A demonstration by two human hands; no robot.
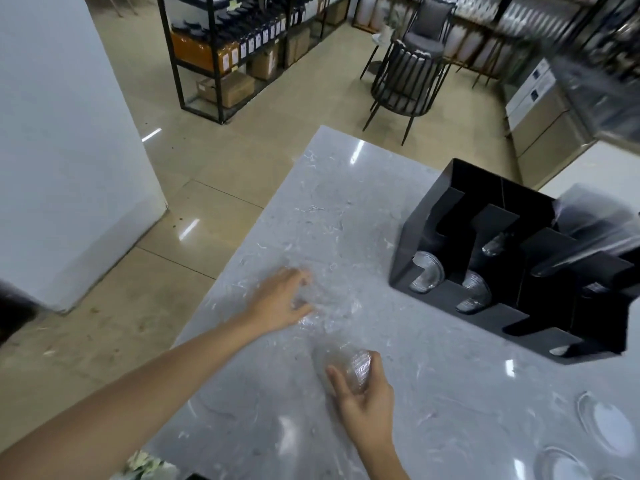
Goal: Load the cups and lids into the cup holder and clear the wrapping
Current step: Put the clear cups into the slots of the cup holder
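Note:
A black cup holder [460, 188] stands at the right of the grey marble counter [346, 209]. Clear lids [427, 277] sit in its left slots, and clear cups [585, 233] lean in its right slots. My right hand [363, 393] grips a stack of clear lids [356, 370], still partly in clear wrapping, low over the counter. My left hand [280, 299] rests on crumpled clear plastic wrapping [329, 303] spread on the counter, fingers curled into it. Both hands are to the left of the holder.
Two white saucer-like plates [604, 427] lie at the counter's near right corner. The counter's left edge drops to a tiled floor. A white pillar [69, 150], black shelving [225, 53] and dark chairs [408, 77] stand beyond.

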